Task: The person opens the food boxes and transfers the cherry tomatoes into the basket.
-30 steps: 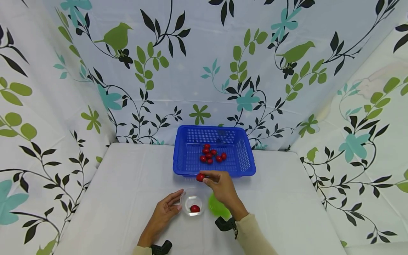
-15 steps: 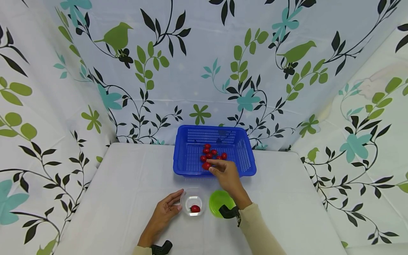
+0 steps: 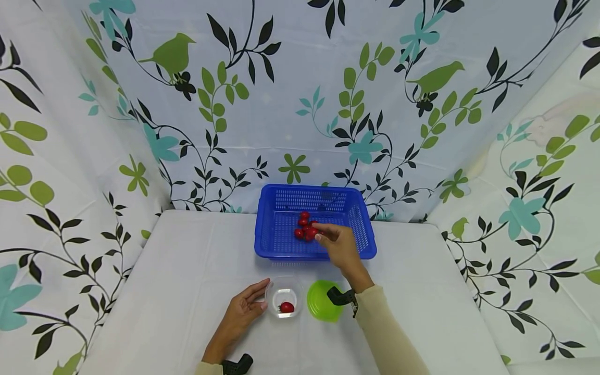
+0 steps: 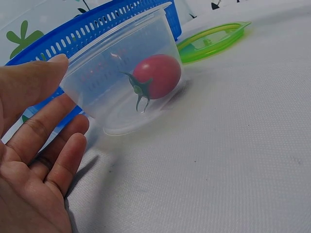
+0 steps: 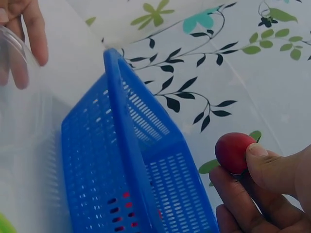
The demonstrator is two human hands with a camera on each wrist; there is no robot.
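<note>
My right hand (image 3: pixel 344 249) pinches a red cherry tomato (image 5: pixel 235 153) between thumb and fingertips, above the blue plastic basket (image 3: pixel 281 247). Several more cherry tomatoes (image 3: pixel 304 215) lie in that basket, some hidden by the hand. Nearer to me stands a small clear plastic container (image 4: pixel 104 104), uncovered, with one tomato (image 4: pixel 158 76) and its green stalk inside. My left hand (image 3: pixel 239 315) rests beside this container, fingers loosely extended, with fingertips at its left side. To the right of the container lies a green lid (image 3: pixel 323 302), partly under the right wrist.
A white cloth (image 3: pixel 187 260) covers the table. Printed curtains (image 3: pixel 290 104) with leaves and birds enclose the back and both sides. The basket stands close to the back curtain, its raised front wall facing me.
My right hand has moved forward and slightly right, carrying the tomato from the basket's front rim to above its inside. My left hand and the container stay put.
</note>
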